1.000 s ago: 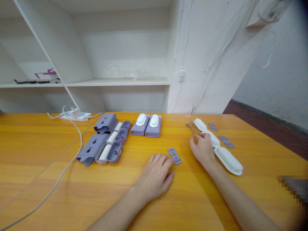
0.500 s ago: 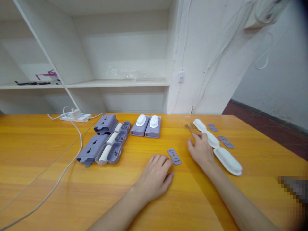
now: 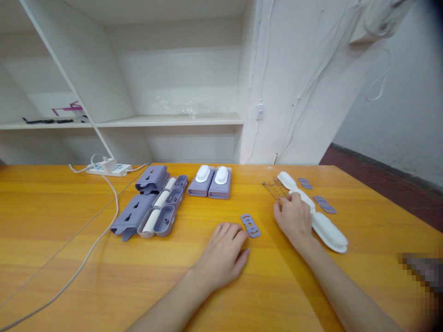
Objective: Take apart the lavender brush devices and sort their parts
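Observation:
On the wooden table my left hand rests palm down with loosely bent fingers, thumb apart, holding nothing I can see. Just beyond its fingertips lies a flat purple slotted plate. Over to the right, my right hand has its fingers curled together at the near end of a cluster of thin coppery wire springs; what sits between the fingertips is hidden. Beside that hand runs a row of white oval plastic covers, partly behind the fingers. Two more purple plates lie beyond the covers.
Purple dispenser housings stand at left with open compartments holding white rollers. Two purple boxes topped with white ovals are at the back. A power strip and a white cable lie left; shelves rise behind.
My right hand has shifted slightly right and toward me. The springs look more spread out, reaching a bit further left. My left hand has stayed in place.

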The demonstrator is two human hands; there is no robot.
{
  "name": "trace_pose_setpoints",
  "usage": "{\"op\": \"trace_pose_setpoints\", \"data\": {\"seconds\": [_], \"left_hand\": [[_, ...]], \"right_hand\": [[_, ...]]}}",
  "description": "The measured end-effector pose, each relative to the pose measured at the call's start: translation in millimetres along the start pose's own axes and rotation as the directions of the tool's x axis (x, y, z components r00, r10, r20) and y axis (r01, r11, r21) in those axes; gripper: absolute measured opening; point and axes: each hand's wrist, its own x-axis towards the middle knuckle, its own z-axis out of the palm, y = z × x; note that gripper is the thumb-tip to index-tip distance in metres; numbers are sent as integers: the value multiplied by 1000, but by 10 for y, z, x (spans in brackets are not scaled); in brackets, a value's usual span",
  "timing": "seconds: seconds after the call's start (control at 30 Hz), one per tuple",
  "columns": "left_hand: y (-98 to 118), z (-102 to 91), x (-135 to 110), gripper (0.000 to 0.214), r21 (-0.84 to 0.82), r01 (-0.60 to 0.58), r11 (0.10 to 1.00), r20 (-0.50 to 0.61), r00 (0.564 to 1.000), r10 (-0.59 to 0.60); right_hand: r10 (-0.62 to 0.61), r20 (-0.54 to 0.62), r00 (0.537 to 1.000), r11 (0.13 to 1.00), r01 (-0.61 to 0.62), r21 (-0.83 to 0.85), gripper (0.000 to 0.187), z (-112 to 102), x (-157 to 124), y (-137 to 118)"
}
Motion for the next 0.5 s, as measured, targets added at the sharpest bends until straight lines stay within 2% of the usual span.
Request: {"op": "trace_pose_setpoints", "data": {"seconds": [0.1,0.23,0.5], "left_hand": [[-1,4,1,22,-1,0,1000,1,1000,0],[-3,11,3,21,-1,-3,1000,-4,1000,3],[-5,20,1,22,2,-6,1000,-4,1000,6]], "right_hand": [[0,-15,1000,1000,0,15,29,15,-19,-11],[-106,4,994,993,105,56,25,56,-61,-14],[-163,-137,977,975,181,131,26,72,-109,-19]]}}
